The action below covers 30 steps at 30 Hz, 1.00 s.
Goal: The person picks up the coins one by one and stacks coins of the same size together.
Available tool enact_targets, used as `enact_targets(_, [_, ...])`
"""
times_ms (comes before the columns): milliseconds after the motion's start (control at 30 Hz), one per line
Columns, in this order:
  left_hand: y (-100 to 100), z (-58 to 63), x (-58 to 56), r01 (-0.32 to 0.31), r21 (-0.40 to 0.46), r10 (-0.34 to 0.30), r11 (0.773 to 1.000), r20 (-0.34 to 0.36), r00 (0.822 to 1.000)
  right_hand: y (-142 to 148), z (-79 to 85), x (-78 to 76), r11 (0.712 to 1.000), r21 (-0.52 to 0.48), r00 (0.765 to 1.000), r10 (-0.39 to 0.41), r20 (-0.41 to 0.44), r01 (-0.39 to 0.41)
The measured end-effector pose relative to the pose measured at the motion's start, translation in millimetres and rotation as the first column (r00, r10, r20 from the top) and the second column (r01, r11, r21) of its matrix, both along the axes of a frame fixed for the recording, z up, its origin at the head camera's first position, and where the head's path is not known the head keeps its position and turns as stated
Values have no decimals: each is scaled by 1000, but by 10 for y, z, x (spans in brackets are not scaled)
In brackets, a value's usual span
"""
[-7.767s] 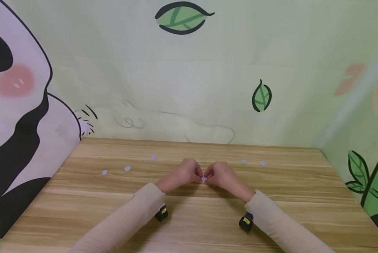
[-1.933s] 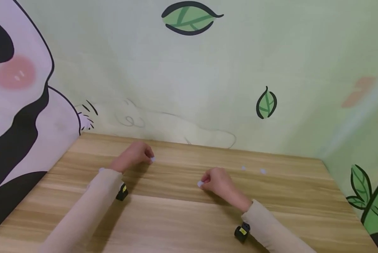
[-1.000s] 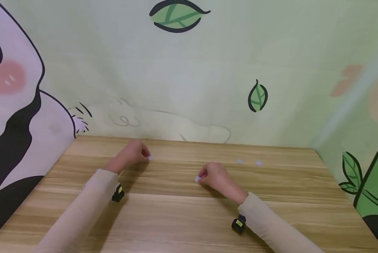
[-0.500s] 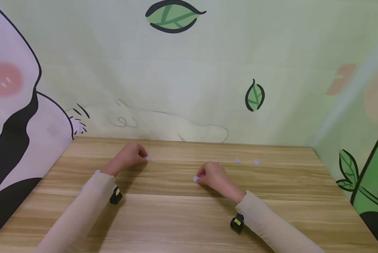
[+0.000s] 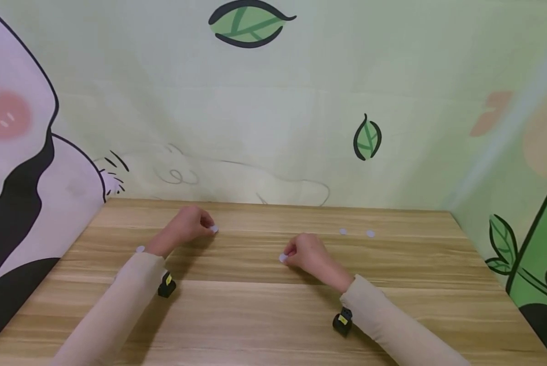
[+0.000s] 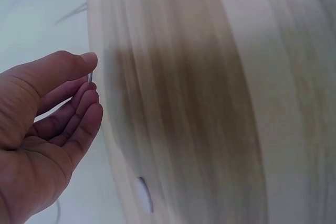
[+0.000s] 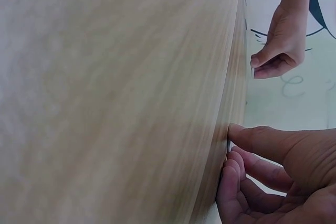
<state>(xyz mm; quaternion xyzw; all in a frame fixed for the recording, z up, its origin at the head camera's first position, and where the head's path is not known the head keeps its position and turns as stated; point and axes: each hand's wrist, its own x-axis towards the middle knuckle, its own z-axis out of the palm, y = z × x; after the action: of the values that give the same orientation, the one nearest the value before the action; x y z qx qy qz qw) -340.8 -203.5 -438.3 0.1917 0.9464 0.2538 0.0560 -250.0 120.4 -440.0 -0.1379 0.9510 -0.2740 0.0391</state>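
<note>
My left hand [image 5: 188,223], on the left of the table in the head view, pinches a small pale lilac disc [image 5: 214,229] between thumb and fingertips. In the left wrist view the disc [image 6: 90,77] shows edge-on between the thumb and the curled fingers. Right of centre, my right hand [image 5: 311,252] pinches a second pale disc [image 5: 283,257] close over the wooden table [image 5: 255,315]. The right wrist view shows that disc [image 7: 229,144] as a thin edge at the thumb tip. Farther off there, the left hand [image 7: 286,40] holds its own disc upright.
Two more pale discs, a nearer-centre disc [image 5: 343,232] and an outer disc [image 5: 370,234], lie at the back right. Another disc [image 5: 140,249] lies beside the left sleeve [image 5: 118,310]. A painted wall [image 5: 273,112] rises behind the table's back edge.
Earlier both hands met at the centre over a small star-like piece. The left hand has since moved left and picked up a disc there. Over the last second both hands hold nearly still.
</note>
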Motion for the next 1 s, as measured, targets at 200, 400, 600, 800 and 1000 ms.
enact_targets(200, [39,23,7,18,25,-18,1000,-1,1000,1,18,9,1000,-8,1000,-3,-14,2])
enact_targets(400, [53,27,20,28,41,-28,999,-1,1000,3,12,7,1000,-10,1000,2,-15,-2])
enact_targets(600, [69,30,39,19,47,-19,999,13,1000,4,4,9,1000,-14,1000,2,-15,-2])
enact_targets(800, [132,58,66,32,46,-32,998,14,999,12,-6,9,1000,-23,1000,-4,-13,4])
enact_targets(1000, [222,64,84,59,50,-60,997,10,998,29,-32,6,999,-44,1000,-5,-17,4])
